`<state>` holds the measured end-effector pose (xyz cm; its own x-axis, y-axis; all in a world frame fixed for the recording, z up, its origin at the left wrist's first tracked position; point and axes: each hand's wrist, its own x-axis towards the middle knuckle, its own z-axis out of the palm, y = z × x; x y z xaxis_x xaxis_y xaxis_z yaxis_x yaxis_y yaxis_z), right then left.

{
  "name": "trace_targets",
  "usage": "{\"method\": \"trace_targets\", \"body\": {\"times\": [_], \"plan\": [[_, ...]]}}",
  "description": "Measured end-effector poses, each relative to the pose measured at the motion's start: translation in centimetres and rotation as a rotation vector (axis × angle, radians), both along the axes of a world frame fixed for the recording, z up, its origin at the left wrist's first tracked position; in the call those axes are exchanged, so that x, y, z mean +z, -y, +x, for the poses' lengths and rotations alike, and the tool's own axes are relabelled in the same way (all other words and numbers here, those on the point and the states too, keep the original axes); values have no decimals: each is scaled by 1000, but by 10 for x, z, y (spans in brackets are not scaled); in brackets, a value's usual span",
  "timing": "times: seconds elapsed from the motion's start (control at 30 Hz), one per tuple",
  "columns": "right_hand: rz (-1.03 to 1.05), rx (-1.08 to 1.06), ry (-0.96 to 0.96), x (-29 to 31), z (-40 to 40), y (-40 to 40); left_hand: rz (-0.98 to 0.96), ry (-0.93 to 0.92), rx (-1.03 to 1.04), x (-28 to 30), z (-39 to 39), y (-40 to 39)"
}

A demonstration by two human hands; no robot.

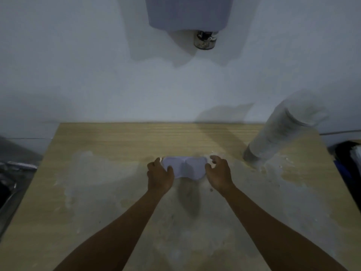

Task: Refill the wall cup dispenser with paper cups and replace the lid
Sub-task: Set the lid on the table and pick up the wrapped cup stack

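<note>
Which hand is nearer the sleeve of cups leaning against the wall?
Right. The right hand is below-left of the sleeve of cups; the left hand sits farther left, beyond the lid.

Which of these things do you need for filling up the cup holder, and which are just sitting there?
For the job:
dispenser on the wall
cup poking out below it
lid on the table, between both hands
cup stack in a clear sleeve

Just lying about:
dark things at the right edge
metal clutter at the left edge
</note>
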<state>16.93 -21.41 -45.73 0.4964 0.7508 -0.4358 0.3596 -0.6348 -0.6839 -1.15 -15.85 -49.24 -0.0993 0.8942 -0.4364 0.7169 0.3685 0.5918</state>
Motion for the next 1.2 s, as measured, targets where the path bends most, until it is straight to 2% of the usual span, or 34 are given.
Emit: {"method": "trace_targets", "body": {"times": [0.17,0.27,0.4,0.5,0.57,0.7,0.8,0.87,0.93,0.97,1.03,1.1,1.2], "plan": [[575,143,348,104,42,5,329,265,-247,48,69,-11],[750,159,616,174,81,13,374,372,-446,93,133,-4],[663,135,774,216,137,38,353,558,-596,150,202,16],[428,207,796,203,176,49,293,662,-621,165,238,21],[350,282,804,186,187,52,321,638,-651,166,253,20],[418,312,823,164,182,46,400,515,-572,170,268,21],[517,309,806,169,173,44,375,727,-458,174,262,23],[586,361,768,177,168,49,426,750,-431,174,248,23],[682,398,619,185,166,56,447,778,-430,171,230,26],[726,357,493,188,166,58,452,790,-415,170,220,27],[769,171,282,189,172,53,521,701,-408,167,202,29],[629,5,119,183,184,40,546,633,-413,162,190,29],[227,-38,-258,166,194,23,529,609,-439,157,182,28]]}}
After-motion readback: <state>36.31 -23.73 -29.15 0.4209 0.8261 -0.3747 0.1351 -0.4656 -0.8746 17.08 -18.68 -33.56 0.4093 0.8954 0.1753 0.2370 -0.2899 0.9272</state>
